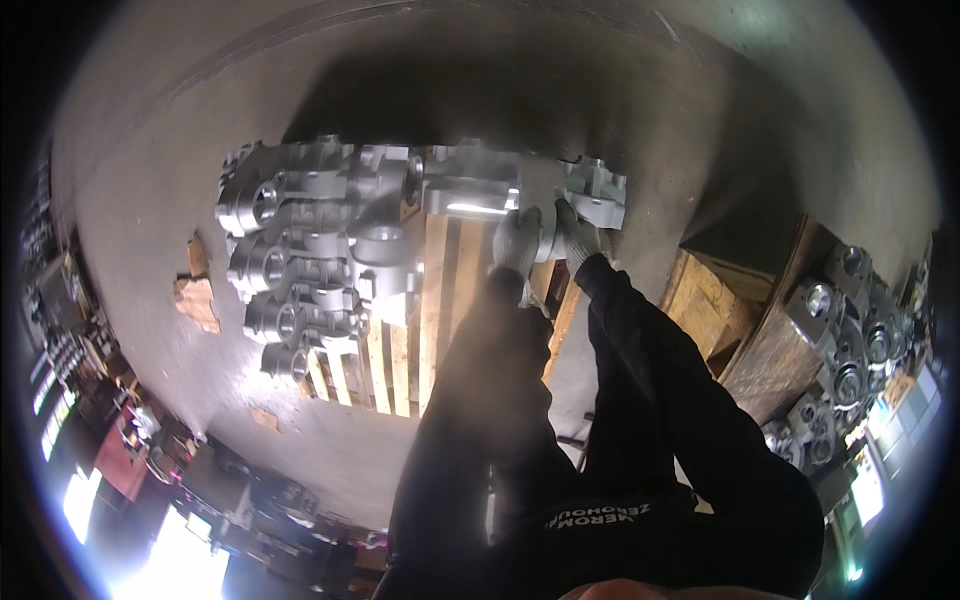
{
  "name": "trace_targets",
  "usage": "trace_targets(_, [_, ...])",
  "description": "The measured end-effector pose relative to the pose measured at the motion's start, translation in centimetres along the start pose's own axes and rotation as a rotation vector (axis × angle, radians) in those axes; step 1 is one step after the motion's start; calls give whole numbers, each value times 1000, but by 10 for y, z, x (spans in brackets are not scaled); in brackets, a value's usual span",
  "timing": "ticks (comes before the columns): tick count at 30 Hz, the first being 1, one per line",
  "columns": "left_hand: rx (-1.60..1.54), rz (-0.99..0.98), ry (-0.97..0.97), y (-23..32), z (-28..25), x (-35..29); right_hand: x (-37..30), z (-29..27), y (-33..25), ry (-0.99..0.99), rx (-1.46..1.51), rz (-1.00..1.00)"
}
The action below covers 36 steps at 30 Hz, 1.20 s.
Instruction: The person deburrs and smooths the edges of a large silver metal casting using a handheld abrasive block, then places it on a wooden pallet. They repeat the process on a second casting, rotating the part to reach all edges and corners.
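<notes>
Left hand [514,243] and right hand [577,235], both in pale gloves, flank a grey metal casting [547,236] at the wooden pallet [437,270].
The casting sits between the hands at the pallet's far right; the right fingers look pressed together and reach forward, the left ones blur, and I cannot tell whether either hand grips. The step in hand looks like positioning by hand; the next move seems to call for a steady two-sided hold, clear of the long casting [468,190] just left and the lobed casting [600,200] just right. Its rounded near end appears to point toward the person, its long axis roughly parallel to the pallet's slats, though its far end is unclear. Ring-ended castings [265,268] crowd the pallet's left side.
</notes>
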<state>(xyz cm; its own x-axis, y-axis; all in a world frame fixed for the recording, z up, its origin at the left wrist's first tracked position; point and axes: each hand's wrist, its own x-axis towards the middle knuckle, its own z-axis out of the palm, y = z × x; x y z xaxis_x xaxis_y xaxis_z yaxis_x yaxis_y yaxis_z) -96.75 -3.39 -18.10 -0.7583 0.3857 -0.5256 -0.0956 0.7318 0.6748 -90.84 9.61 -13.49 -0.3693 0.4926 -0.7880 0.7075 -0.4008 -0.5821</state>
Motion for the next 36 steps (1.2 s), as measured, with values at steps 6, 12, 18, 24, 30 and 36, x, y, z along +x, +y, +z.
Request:
trace_targets(6, [-410, -138, 281, 32, 21, -43, 9, -21, 11, -17, -164, -87])
trace_targets(12, [-1452, -577, 529, 79, 32, -98, 2, -28, 8, -215, -375, -805])
trace_targets(18, [-1221, -519, 721, 62, 4, -118, -12, 5, -19, -314, -1014, -656])
trace_targets(24, [-1025, -522, 717, 45, -47, -133, -14, 86, -10, -602, -1907, -1337])
trace_targets(30, [-941, -487, 670, 21, -65, -135, -13, 153, 11, -705, -1423, -1050])
trace_targets(36, [-1021, -432, 639, 31, -88, -138, -18, 158, 12, -504, -1114, -721])
